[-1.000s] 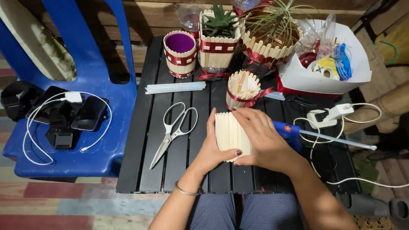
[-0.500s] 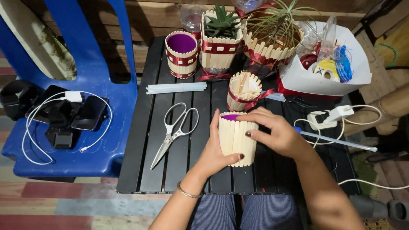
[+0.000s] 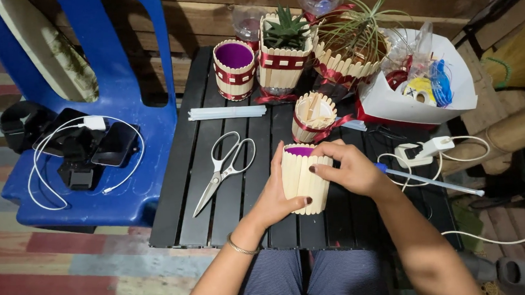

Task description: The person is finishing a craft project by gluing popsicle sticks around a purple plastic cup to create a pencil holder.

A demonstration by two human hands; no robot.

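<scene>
Nearest, a craft-stick cup (image 3: 303, 178) with purple lining stands on the near part of the black slatted table (image 3: 219, 227), clasped between both hands: left hand (image 3: 274, 195) wrapped around its side, right hand (image 3: 347, 168) gripping the rim. Left of it, scissors (image 3: 223, 167). Beyond, white sticks (image 3: 227, 112), ribbon-tied stick cup (image 3: 313, 116). Farthest: purple-lined pot (image 3: 234, 68), succulent planter (image 3: 284, 56).
</scene>
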